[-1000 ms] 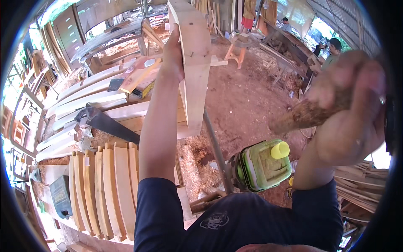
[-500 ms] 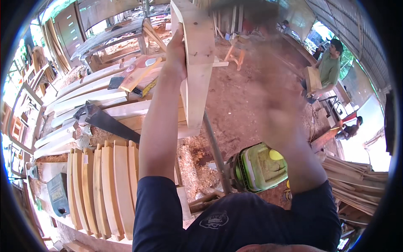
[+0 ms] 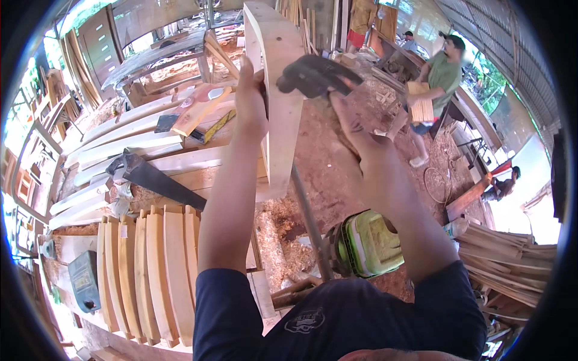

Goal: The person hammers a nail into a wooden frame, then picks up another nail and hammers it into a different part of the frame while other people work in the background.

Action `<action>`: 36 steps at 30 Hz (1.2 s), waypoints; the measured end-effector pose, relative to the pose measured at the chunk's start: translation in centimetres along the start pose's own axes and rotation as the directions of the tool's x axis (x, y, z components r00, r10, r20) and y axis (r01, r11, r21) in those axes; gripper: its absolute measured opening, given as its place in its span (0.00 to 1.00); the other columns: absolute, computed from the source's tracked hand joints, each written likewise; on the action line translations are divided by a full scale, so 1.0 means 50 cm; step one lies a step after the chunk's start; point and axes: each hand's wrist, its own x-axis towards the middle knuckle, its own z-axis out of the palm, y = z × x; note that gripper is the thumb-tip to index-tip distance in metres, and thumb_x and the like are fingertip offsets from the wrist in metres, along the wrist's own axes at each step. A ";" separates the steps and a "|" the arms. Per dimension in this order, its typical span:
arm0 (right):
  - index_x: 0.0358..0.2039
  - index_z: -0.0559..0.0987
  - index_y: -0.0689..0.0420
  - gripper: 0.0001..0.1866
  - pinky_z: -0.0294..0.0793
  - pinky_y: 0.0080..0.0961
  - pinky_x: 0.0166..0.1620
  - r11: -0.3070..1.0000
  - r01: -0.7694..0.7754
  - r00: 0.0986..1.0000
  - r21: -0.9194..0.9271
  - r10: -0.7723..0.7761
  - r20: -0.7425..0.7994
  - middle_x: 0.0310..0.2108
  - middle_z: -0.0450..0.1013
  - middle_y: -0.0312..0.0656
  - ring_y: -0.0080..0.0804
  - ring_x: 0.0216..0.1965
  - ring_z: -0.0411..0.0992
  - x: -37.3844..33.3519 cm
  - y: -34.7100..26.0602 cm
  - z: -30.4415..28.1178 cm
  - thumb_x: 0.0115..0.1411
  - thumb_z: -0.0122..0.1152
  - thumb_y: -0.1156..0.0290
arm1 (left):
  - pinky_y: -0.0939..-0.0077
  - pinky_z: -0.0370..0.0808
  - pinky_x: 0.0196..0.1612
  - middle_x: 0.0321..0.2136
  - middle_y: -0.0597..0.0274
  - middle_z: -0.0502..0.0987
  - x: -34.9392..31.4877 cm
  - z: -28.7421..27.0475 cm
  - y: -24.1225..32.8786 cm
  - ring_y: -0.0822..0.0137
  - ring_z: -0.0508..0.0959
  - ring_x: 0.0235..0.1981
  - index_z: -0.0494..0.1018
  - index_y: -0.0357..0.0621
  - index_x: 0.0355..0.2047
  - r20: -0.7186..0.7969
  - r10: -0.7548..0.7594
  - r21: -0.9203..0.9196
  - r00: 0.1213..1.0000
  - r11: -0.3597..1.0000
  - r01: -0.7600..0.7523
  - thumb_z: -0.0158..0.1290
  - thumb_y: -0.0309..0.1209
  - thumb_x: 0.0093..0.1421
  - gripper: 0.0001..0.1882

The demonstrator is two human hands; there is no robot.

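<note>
My left hand point(image 3: 250, 99) grips the edge of a pale upright wooden plank point(image 3: 278, 90) that stands in front of me. My right hand point(image 3: 352, 129) holds a hammer by its wooden handle, and the dark hammer head point(image 3: 312, 75) rests against the plank's right face, just right of my left hand. Both forearms reach up from the lower edge over the workbench.
Several curved wooden slats point(image 3: 150, 265) lie side by side at lower left, with a handsaw point(image 3: 158, 180) above them. A green power tool point(image 3: 367, 243) sits below my right arm. A person in a green shirt point(image 3: 442, 75) carries boards at upper right. Sawdust covers the floor.
My right hand swung the hammer from a raised position near the camera down and forward onto the plank. The left hand stayed on the plank.
</note>
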 end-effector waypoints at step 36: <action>0.65 0.68 0.63 0.29 0.78 0.34 0.46 0.992 0.081 0.975 0.097 -0.059 -0.216 0.51 0.76 0.59 0.55 0.44 0.79 0.006 -0.040 0.000 0.64 0.60 0.75 | 0.71 0.74 0.52 0.47 0.51 0.81 -0.050 -0.027 -0.058 0.62 0.80 0.47 0.73 0.29 0.55 -0.205 0.177 -0.096 0.963 0.975 -0.200 0.33 0.63 0.70 0.43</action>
